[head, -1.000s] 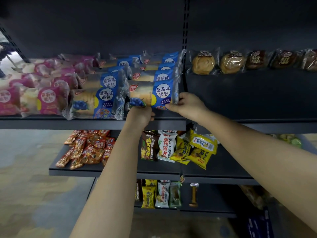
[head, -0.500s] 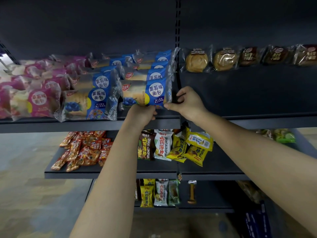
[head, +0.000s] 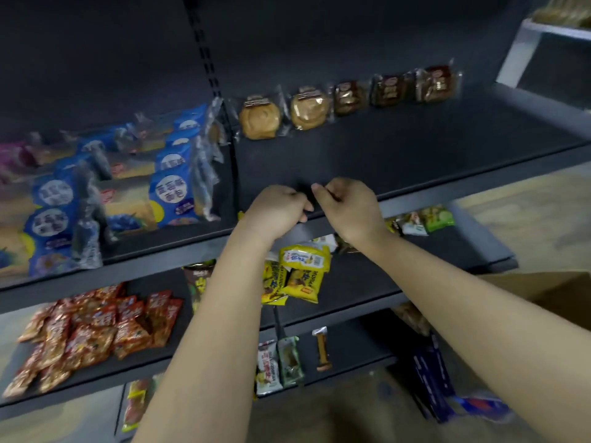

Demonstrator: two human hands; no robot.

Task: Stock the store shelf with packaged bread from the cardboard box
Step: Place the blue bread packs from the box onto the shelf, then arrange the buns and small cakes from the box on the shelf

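Although the blue bread packs [head: 172,190] already fill the top shelf [head: 399,155] at nine o'clock, glossy and overlapping front to back, its right bay is bare except for the buns [head: 259,118] at twelve o'clock. Stocking looks partway done. The left hand [head: 275,206] and right hand [head: 348,206] hover curled and empty at centre, with the cardboard box [head: 550,289] at four o'clock.

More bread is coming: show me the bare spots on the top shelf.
Free: the right bay, between the blueberry bread packs and the back row of buns. Crowded: the left bay, stacked with those packs.
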